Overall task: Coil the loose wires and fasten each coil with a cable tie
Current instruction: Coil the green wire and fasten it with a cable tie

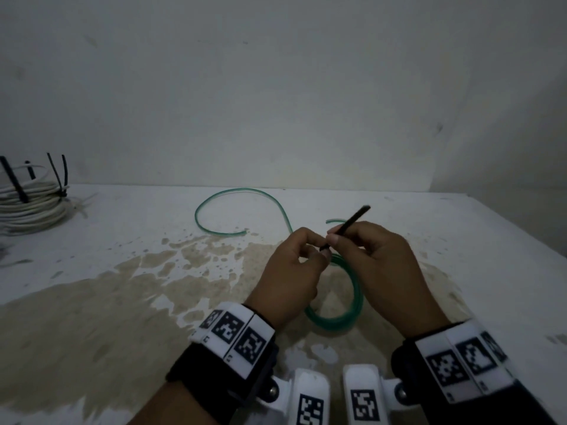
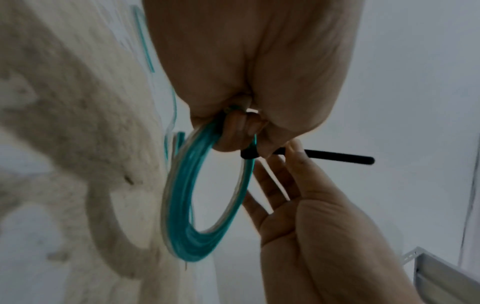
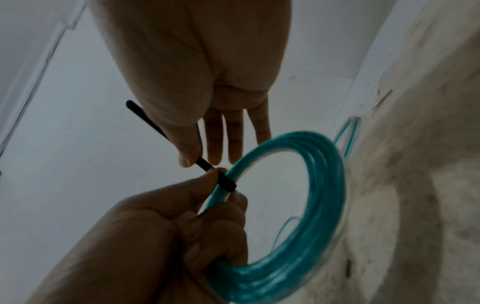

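I can read no words, brand names or numbers anywhere in these views. The only markings I see are black-and-white square coded patterns, printed on the white blocks of the black left wrist band [image 1: 233, 334] and the black right wrist band [image 1: 460, 361], and on the two white camera housings [image 1: 310, 397] below them. Small dark marks sit beneath some patterns, too tiny for me to make out.
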`<state>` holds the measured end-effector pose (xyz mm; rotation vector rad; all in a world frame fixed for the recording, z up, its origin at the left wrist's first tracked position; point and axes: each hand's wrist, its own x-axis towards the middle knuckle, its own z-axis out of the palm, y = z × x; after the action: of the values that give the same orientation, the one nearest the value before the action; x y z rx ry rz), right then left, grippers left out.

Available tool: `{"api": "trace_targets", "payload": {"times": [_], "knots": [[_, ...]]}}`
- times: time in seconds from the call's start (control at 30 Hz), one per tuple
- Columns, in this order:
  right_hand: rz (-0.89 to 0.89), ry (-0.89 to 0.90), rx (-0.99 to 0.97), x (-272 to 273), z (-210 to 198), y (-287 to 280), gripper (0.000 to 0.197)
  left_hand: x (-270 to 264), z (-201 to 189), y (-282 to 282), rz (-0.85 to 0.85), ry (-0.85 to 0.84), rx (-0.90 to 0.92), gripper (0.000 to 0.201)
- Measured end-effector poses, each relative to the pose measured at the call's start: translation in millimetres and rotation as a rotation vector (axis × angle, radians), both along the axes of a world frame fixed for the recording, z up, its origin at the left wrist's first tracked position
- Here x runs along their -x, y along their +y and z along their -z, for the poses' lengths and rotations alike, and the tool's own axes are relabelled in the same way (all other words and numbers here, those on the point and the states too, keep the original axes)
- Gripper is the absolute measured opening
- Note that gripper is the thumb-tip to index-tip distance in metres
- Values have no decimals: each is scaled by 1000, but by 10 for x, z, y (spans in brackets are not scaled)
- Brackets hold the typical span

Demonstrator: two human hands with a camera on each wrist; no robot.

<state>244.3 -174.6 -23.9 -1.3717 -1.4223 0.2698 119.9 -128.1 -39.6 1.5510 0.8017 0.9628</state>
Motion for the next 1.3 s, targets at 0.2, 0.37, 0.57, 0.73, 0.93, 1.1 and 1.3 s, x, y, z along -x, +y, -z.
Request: {"api": "trace_targets", "payload": {"times": [0.2,0.37,0.57,0.73,0.93,1.1,1.3], "knots": [[-47,145,379,44,20,-35,20,25,-95,38,-151,-260,247,7],[-153,508,422,198,-85,-25,20,224,-171,78,-243,-443,356,5],[-251,497,439,438,-190,95,18,736,-256,60,-260,-374,317,11],[-334,416,515,741,-337,195,19,1276,-306,50,-315,-213,208,11],[-393,327,530,1430,-384,366,17,1888,-306,-73,-449,-131,118,24],[-471,302,522,2103,-366,455,15,2436,-197,-73,-639,-261,178,24],[-555,370,493,2674,-333,543,18,2971,-190,-139,-749,-355,180,22]]}}
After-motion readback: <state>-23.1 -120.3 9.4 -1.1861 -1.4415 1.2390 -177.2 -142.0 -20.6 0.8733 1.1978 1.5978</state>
